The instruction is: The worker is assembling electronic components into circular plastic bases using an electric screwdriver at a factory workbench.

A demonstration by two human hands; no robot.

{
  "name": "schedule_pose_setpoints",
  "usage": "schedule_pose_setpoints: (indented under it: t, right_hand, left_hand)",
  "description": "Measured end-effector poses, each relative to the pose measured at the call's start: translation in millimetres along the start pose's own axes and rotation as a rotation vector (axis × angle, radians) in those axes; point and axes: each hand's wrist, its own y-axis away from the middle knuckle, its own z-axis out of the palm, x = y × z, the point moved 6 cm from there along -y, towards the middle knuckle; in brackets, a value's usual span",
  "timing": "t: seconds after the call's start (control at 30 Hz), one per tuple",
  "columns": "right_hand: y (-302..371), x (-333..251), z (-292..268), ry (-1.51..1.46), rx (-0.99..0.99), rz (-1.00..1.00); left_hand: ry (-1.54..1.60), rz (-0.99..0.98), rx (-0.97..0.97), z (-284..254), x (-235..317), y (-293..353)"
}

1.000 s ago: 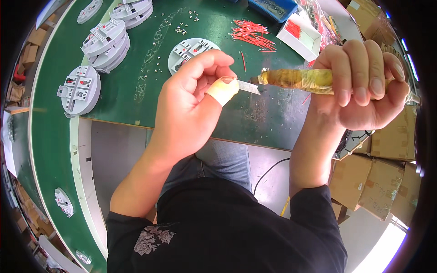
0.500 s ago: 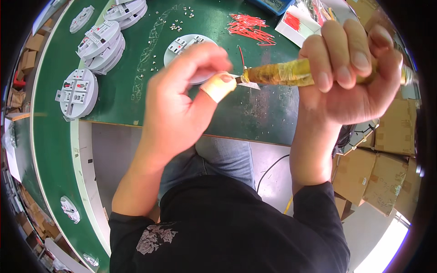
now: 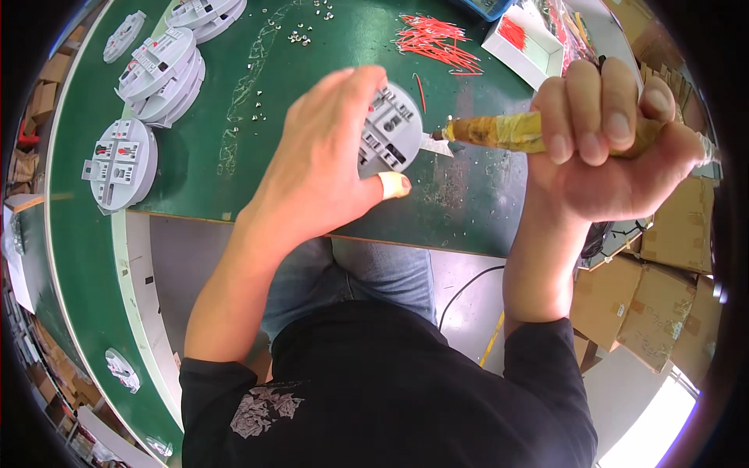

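My left hand (image 3: 316, 160) curls round a round grey plastic base (image 3: 396, 129), thumb at its near side and fingers at its far side. Yellowish tape wraps that thumb. The palm hides the base's left part; slots and small metal parts show on its face. My right hand (image 3: 605, 148) is closed round a long stick-shaped tool (image 3: 499, 131) wrapped in stained yellow tape, its exact kind unclear. The tool's narrow end points left, a little right of the base and apart from it. Close to that end lies a white pointed scrap (image 3: 438, 146).
A pile of red wires (image 3: 438, 45) lies at the far side, one loose wire (image 3: 420, 92) nearer. Behind are a white box (image 3: 530, 58) and a blue tray (image 3: 488, 6). Small metal pieces (image 3: 299, 37) are scattered about. More grey bases (image 3: 125, 165) stand stacked at left.
My left hand has drawn back from the tool's tip and taken hold of the round base, which has moved right. The right hand with the tool has shifted slightly right.
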Motion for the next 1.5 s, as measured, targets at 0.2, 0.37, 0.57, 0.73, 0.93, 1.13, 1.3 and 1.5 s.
schedule_pose_setpoints:
  t: [0.2,0.37,0.57,0.73,0.93,1.13,1.3,1.5]
  right_hand:
    - [-26,32,-17,0.058,-0.037,0.111]
    - [6,22,-26,0.020,0.034,0.142]
    - [47,-15,0,0.089,-0.010,0.184]
    - [52,-12,18,0.128,-0.182,0.199]
    - [73,-18,21,0.404,0.196,0.076]
    - [45,-70,10,0.196,0.480,0.041]
    - [64,-83,-1,0.519,0.503,0.343]
    - [96,-34,33,0.371,0.444,0.645]
  left_hand:
    - [-0.032,-0.066,-0.077,17,-25,-32]
    - [-0.063,-0.108,-0.070,49,20,-20]
    - [-0.114,-0.186,-0.088,66,98,11]
    - [-0.107,-0.190,-0.028,72,113,23]
    - [-0.065,-0.236,-0.085,85,124,21]
    - [-0.105,-0.323,-0.061,75,134,16]
    - [1.344,-0.374,0.393,46,126,32]
    - [1.402,-0.207,0.314,52,141,34]
